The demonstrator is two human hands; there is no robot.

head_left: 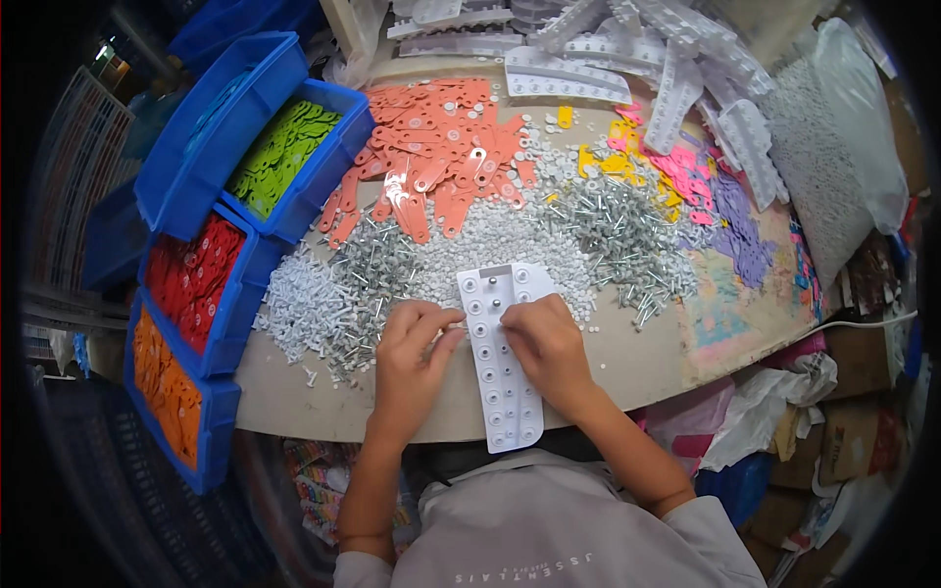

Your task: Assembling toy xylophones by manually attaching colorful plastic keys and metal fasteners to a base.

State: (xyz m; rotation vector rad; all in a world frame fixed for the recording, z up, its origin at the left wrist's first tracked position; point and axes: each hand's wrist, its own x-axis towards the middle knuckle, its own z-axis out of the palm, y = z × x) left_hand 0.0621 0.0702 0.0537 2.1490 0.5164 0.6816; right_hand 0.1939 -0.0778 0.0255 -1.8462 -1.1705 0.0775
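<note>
In front of me a long white plastic panel [496, 392] with rows of round sockets lies across the table's front edge, its near end jutting over. Two metal screws [496, 304] stand upright near its far end. My left hand [417, 358] is closed beside the panel's left edge, thumb and forefinger drawn together; anything between them is too small to make out. My right hand [549, 353] rests over the panel's right side with its fingertips pinched at the sockets, hiding whatever they hold. Just beyond lie heaps of small white caps [490, 240] and metal screws [382, 269].
Blue bins [227, 392] at the left hold green, red and orange tabs. Coral tabs [431, 137] are piled at the back, with purple tabs [742, 220] at the right. More white panels [676, 93] lie stacked behind. A clear bag of small grey pieces [814, 167] stands far right.
</note>
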